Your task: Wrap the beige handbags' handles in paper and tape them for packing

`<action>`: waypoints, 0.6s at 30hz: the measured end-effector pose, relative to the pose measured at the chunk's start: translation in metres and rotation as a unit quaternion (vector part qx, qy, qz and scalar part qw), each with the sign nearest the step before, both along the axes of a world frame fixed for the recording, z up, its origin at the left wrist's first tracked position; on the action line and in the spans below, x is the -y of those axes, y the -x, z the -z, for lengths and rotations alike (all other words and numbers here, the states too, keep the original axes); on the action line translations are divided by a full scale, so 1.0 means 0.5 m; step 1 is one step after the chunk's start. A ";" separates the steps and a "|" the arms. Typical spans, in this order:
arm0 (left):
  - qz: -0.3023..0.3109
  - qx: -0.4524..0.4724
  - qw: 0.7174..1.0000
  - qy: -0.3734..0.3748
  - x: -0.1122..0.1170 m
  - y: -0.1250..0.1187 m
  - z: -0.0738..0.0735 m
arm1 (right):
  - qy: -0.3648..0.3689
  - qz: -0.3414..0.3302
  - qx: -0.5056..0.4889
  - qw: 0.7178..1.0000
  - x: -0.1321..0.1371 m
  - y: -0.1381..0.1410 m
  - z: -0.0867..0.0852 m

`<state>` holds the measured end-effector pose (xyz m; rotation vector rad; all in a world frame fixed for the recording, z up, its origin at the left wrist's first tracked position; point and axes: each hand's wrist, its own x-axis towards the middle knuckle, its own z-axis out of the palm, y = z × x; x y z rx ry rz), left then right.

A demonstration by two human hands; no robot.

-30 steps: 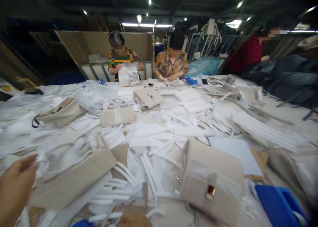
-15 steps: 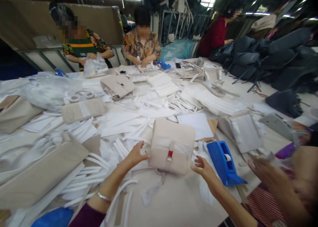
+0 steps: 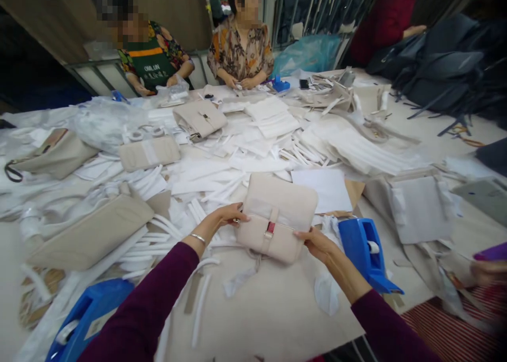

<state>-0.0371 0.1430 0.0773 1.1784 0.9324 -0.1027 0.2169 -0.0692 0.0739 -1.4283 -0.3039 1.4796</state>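
Note:
A cream handbag [image 3: 277,214] with a flap and a small red-and-metal clasp lies on the table in front of me. My left hand [image 3: 227,218] grips its left edge with curled fingers. Closed on the lower right corner of the bag is my right hand [image 3: 317,243]. Both arms wear dark purple sleeves, and a bracelet circles the left wrist. White foam strips [image 3: 190,222] and paper sheets [image 3: 322,188] lie all around the bag.
A blue tape dispenser [image 3: 366,251] stands just right of the bag, another [image 3: 85,320] at the lower left. More cream bags [image 3: 200,119] lie about the table [image 3: 269,314]. Two people work at the far side, one in red at the back right. Dark bags [image 3: 447,66] pile up right.
My view has tilted down and come nearer. Both hands, which were reaching toward the cream handbag, have now closed on its left edge and lower right corner.

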 end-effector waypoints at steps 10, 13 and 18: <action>-0.077 0.047 0.990 -0.109 0.056 0.015 -0.027 | -0.072 0.002 0.059 0.996 -0.024 0.011 -0.021; -0.115 0.052 0.973 -0.192 0.085 0.039 -0.060 | -0.115 0.000 0.164 0.980 -0.027 0.018 -0.055; -0.199 -0.056 0.916 -0.345 0.188 0.111 -0.081 | -0.125 -0.023 0.363 0.923 0.047 0.032 -0.074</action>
